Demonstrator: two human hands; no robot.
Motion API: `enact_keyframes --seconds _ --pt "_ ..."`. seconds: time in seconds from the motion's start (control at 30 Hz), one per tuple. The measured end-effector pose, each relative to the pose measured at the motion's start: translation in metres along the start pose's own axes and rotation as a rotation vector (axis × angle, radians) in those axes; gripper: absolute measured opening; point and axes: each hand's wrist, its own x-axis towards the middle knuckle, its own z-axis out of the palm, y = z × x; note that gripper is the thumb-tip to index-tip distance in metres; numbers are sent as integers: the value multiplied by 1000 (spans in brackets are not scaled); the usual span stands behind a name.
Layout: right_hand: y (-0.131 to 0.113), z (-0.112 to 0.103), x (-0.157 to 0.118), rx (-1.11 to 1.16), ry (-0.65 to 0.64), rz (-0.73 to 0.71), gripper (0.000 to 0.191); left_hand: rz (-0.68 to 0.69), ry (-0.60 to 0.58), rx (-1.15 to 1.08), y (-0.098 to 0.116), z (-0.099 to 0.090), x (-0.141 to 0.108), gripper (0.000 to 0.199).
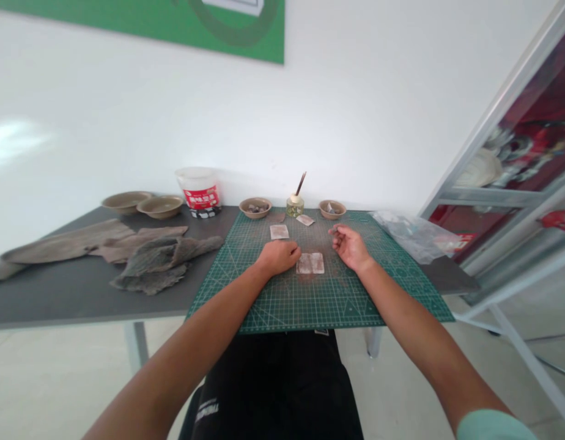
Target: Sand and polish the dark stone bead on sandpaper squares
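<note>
The left hand (277, 258) is resting on a green cutting mat (323, 308) in a loose fist, and at this distance I can't quite tell whether it is pinching anything small. The right hand (351, 247) is hovering half-curled and narrow, visibly holding nothing. Between them, a pale split tile (310, 263) is lying on the mat, nearer the left hand and just beside it (reddish powder (307, 278) is scattered around its near edge). A pale square piece (279, 231) is sitting at the tile's 11 o'clock, and a smaller one (305, 220) at 12 o'clock. Two shallow bowls (255, 208) are standing along the mat's far edge, around a jar holding a brush (295, 206). Grey bark-like slabs (158, 264) are lying on the dark table (57, 305) at 9 o'clock, and a plastic bag (415, 235) is sitting at 3 o'clock.
</note>
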Motion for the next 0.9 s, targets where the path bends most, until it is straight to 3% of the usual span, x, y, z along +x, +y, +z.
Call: enact_keyframes --seconds 0.23,0.47,0.9 --pt "16 11 -12 -39 -130 -30 34 -26 -15 -34 0 -2 1 34" --pt "16 18 -29 -66 -209 -52 16 -64 -20 -83 -3 0 3 34" --pt "6 15 -34 -146 -155 -91 17 -122 8 -159 3 3 9 35"
